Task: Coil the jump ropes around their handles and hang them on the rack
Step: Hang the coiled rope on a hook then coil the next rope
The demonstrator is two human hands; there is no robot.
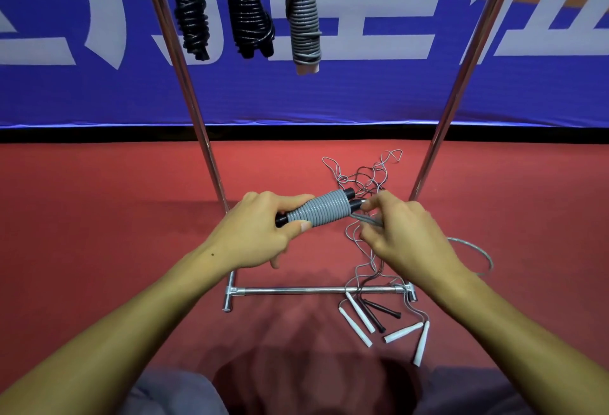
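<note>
Centre frame: your left hand (260, 233) is gripping the black-handled bundle (318, 210) wound in grey rope, fingers curled round it. Your right hand (400, 233) is pinching the loose grey rope end (367, 221) beside the handle tips. Three coiled ropes (304, 19) are hanging from the rack (313, 290), upper centre; uncoiled ropes (372, 312) are lying lower right.

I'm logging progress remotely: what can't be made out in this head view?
- Top bar of the chrome rack: cut off by the upper edge, so how the three hung coiled ropes attach is unseen.
- Loose thin ropes tangled on the red floor: partly hidden behind the right hand; which handle belongs to which is unclear.
- Black handles of the grey-coiled rope: one end sits inside the left hand grip.
</note>
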